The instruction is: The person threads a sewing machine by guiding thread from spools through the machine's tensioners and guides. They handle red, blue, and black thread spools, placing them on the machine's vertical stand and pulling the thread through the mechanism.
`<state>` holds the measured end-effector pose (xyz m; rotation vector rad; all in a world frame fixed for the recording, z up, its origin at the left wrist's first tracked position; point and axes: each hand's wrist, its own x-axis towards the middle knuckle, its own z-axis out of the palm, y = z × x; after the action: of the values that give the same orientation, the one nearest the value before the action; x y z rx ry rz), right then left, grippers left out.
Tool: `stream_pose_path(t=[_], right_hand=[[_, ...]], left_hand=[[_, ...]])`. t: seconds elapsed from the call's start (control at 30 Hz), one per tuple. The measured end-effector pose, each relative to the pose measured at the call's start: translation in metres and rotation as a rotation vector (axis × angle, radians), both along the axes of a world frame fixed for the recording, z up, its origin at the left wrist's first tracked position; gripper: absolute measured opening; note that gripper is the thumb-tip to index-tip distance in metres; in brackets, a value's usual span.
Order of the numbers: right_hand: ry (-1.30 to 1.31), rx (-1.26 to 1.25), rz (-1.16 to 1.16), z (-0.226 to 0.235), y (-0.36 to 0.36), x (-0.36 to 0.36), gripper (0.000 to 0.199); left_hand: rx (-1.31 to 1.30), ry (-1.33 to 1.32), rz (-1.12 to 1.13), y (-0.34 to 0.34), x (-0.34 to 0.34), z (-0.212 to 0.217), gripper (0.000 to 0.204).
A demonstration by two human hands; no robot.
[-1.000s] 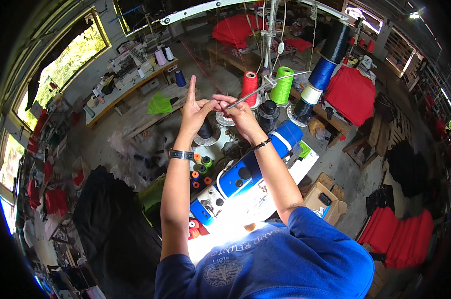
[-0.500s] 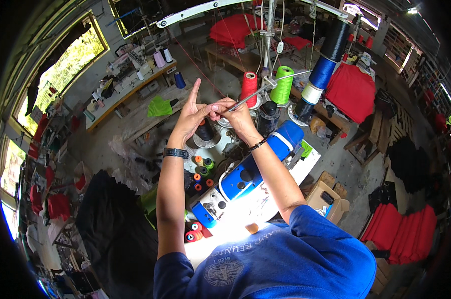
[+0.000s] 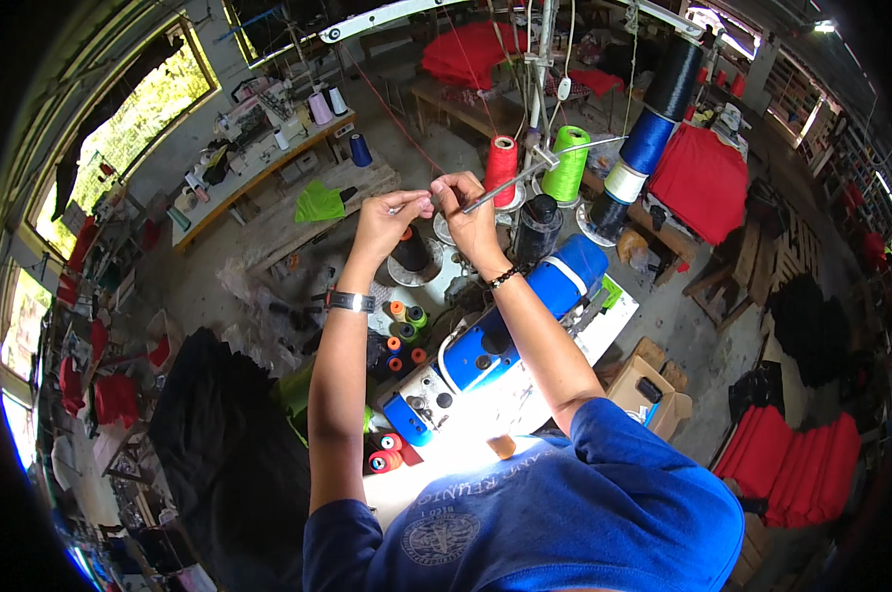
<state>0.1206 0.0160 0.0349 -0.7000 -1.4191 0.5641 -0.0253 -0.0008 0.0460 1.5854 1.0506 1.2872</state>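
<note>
Both arms reach up over a blue-and-white sewing machine (image 3: 485, 345). My left hand (image 3: 385, 225) is closed in a pinch, its fingertips pointing right toward my other hand. Close beside it, my right hand (image 3: 470, 219) pinches with thumb and forefinger where a thin red thread (image 3: 401, 126) comes down from above. The thread's end is too fine to make out, and so is whatever the left fingertips hold. Behind the right hand, a metal rod (image 3: 510, 184) slants up to the stand. A red thread cone (image 3: 502, 166) and a green thread cone (image 3: 566, 166) stand just beyond.
Black, blue and white cones (image 3: 647, 138) rise in a stack at the right. A dark cone (image 3: 410, 253) stands below my left hand. Several small spools (image 3: 406, 321) lie beside the machine. An open cardboard box (image 3: 671, 409) sits right; black cloth (image 3: 214, 444) is piled left.
My left forefinger, stretched upward before, has folded into a pinch. The hands, touching earlier, now show a small gap, and the right fingertips have risen to the red thread.
</note>
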Motion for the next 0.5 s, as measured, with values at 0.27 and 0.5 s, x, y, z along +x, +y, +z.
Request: stream_pose_path(t=[0.27, 0.5], right_hand=[[0.271, -0.401, 0.184, -0.015, -0.013, -0.007, 0.016], [0.862, -0.71, 0.824, -0.027, -0.032, -0.029, 0.008]], left_hand=[[0.752, 0.783, 0.494, -0.004, 0.002, 0.017, 0.013], [0.473, 0.433, 0.438, -0.001, 0.016, 0.017, 0.011]])
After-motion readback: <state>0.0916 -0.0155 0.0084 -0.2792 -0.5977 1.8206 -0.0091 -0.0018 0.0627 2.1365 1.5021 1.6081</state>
